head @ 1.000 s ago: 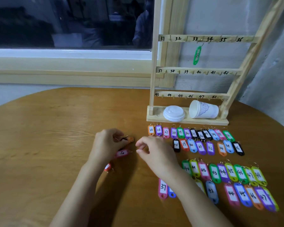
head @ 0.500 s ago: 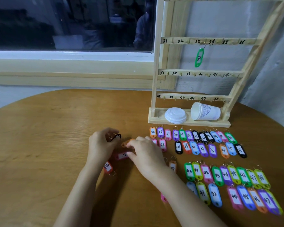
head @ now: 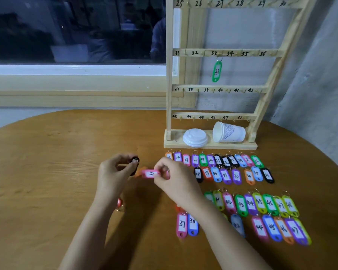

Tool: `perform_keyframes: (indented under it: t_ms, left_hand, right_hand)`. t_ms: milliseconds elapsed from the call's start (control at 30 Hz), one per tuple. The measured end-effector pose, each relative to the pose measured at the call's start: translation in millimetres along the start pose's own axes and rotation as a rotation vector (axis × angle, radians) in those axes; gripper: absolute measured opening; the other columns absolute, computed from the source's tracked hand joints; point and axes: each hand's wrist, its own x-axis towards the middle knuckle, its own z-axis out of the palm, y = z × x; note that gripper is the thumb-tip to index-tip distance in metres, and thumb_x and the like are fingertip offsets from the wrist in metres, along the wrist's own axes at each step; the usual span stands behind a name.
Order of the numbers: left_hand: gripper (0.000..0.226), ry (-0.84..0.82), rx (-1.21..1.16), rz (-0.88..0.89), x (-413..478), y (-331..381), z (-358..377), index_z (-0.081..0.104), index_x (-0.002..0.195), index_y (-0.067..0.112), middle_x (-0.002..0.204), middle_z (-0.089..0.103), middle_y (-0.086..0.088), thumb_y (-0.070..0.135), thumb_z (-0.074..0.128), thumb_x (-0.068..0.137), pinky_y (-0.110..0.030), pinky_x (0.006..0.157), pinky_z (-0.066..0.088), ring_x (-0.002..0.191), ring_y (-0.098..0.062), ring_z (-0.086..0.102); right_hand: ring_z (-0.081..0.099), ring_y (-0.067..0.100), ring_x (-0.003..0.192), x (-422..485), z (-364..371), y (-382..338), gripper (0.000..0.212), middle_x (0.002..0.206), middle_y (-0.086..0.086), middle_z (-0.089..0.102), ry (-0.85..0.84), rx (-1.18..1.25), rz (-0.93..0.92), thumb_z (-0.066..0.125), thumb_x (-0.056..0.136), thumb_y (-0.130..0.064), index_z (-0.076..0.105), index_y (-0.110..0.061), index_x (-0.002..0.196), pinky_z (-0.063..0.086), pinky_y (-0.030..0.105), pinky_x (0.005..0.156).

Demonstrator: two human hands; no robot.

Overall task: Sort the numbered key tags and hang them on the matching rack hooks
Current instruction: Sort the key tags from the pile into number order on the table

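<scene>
Currently, the left hand (head: 115,173) has its fingers curled round a black key tag (head: 135,160) over the wooden table (head: 47,172); the right hand (head: 177,181) pinches a pink key tag (head: 150,174) by one end between thumb and fingertips, so that the tag lies level between the two hands; its number is too blurred to read. An orange tag (head: 138,173) shows just behind the pink one; whether a hand grips it cannot be told. Sorted tags lie in rows to the right of the hands: the far rows (head: 225,175) read 25 to 36; the near rows (head: 260,205) read 37 to 48. The rack (head: 169,75) stands at the table's far edge; a green tag 33 (head: 217,71) hangs on hook 33; a paper cup (head: 229,132) lies on its side on the base beside a white lid (head: 195,137).
</scene>
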Motion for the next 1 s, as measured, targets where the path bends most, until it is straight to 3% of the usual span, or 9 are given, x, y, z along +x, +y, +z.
perform_keyframes:
  t_ms: [100,267,367,433,533,700,867,1000]
  left_hand:
    - [0.018,-0.029,-0.038,-0.026,-10.2,2.5,14.7,0.07,0.082,0.02,0.08,0.07,-0.006,0.002,0.066,0.084,-0.029,0.069,0.054,0.067,-0.009,0.064]
    - [0.017,-0.043,-0.031,-0.027,-24.5,5.6,33.8,0.071,0.092,0.021,0.085,0.069,-0.002,0.006,0.066,0.085,-0.033,0.07,0.054,0.079,-0.017,0.065]
    - [0.021,-0.056,-0.045,-0.046,-30.6,8.1,39.8,0.067,0.096,0.027,0.085,0.068,0.0,0.01,0.068,0.084,-0.02,0.062,0.052,0.078,-0.011,0.063]
    - [0.022,-0.059,-0.079,-0.068,-33.6,9.3,41.4,0.066,0.092,0.029,0.082,0.068,-0.003,0.009,0.07,0.083,-0.016,0.059,0.051,0.075,-0.011,0.063]
    - [0.02,-0.062,-0.096,-0.095,-38.0,11.3,41.3,0.067,0.086,0.028,0.082,0.07,-0.004,0.008,0.07,0.082,-0.024,0.065,0.054,0.076,-0.013,0.065]
    - [0.018,-0.073,-0.131,-0.134,-40.9,7.4,37.9,0.07,0.085,0.02,0.085,0.072,-0.004,0.003,0.067,0.083,-0.027,0.067,0.056,0.081,-0.017,0.068]
    - [0.019,-0.085,-0.132,-0.143,-42.9,6.7,38.5,0.069,0.084,0.02,0.086,0.071,-0.004,0.002,0.066,0.083,-0.038,0.076,0.057,0.084,-0.019,0.067]
    - [0.015,-0.11,-0.181,-0.17,-45.0,9.3,41.6,0.07,0.087,0.021,0.087,0.072,-0.002,0.007,0.064,0.087,-0.042,0.08,0.057,0.089,-0.019,0.068]
  right_hand:
    - [0.05,0.0,0.062,-2.2,-21.6,15.7,0.005,0.072,-0.014,0.058,0.059,0.11,0.087,0.059,0.087,-0.023,0.062,-0.025,0.084,0.042,0.023,0.06]
    - [0.051,-0.005,0.075,7.3,-57.7,50.7,0.012,0.082,-0.018,0.058,0.112,0.117,0.193,0.058,0.091,-0.016,0.066,-0.023,0.096,0.039,0.014,0.062]
    - [0.049,-0.006,0.072,13.4,-64.3,67.3,0.017,0.076,-0.021,0.053,0.096,0.055,0.236,0.058,0.091,-0.015,0.07,-0.021,0.101,0.036,0.015,0.059]
    - [0.054,-0.001,0.074,16.0,-60.4,71.1,0.014,0.078,-0.015,0.059,0.052,-0.009,0.259,0.062,0.089,-0.021,0.07,-0.025,0.1,0.042,0.021,0.061]
    - [0.061,0.013,0.085,18.9,-53.6,69.3,0.016,0.089,-0.006,0.063,0.007,-0.078,0.279,0.064,0.087,-0.026,0.069,-0.027,0.102,0.048,0.029,0.071]
    - [0.059,0.012,0.081,22.9,-49.2,64.4,0.014,0.098,-0.006,0.069,0.026,-0.222,0.289,0.063,0.087,-0.031,0.068,-0.029,0.1,0.034,0.021,0.054]
    - [0.062,0.015,0.086,22.2,-45.9,62.8,0.016,0.096,-0.006,0.069,0.035,-0.266,0.284,0.065,0.086,-0.032,0.067,-0.027,0.101,0.041,0.026,0.062]
    - [0.059,0.007,0.082,14.7,-49.0,55.1,0.016,0.094,-0.01,0.068,0.116,-0.161,0.166,0.062,0.088,-0.03,0.067,-0.026,0.103,0.047,0.027,0.067]
